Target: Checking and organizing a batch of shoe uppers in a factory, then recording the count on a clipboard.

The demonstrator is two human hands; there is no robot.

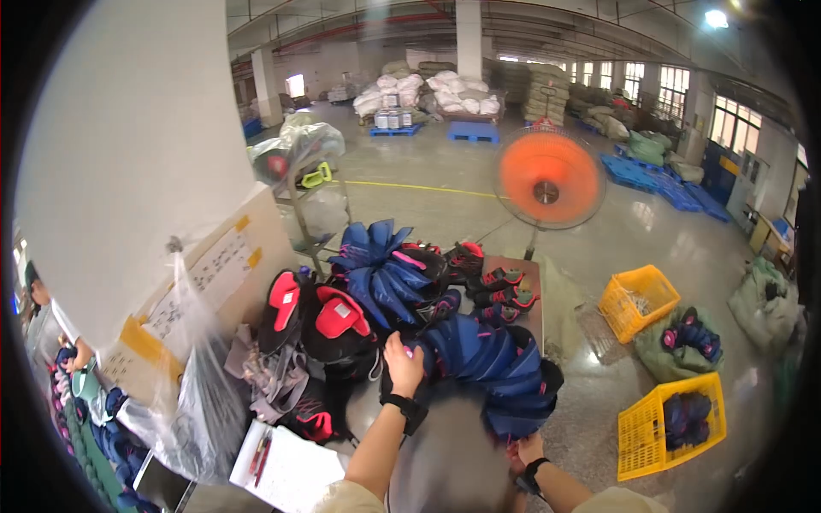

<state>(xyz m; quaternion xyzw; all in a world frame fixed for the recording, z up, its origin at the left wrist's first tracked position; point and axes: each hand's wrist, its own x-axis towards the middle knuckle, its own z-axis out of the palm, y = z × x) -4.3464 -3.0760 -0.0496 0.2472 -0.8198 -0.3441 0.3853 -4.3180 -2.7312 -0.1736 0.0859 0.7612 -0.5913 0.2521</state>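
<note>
A long nested stack of navy blue shoe uppers (479, 350) lies in front of me, with pink edging showing at its left end. My left hand (404, 363) is closed over that left end, its thumb and fingers against the pieces. Below the right end of the stack, my right hand (528, 449) has its fingers drawn together at the lowest blue piece. What lies between them is too small to tell. Behind the stack, another fanned bundle of navy uppers (380, 265) rests beside black shoe pieces with red insides (340, 318).
Black and red shoes (505, 289) sit on a brown board behind the stack. A notepad with pens (286, 470) is at the near left, beside a clear plastic bag (201, 410). An orange fan (547, 181) stands ahead. Yellow crates (629, 436) stand on the right floor.
</note>
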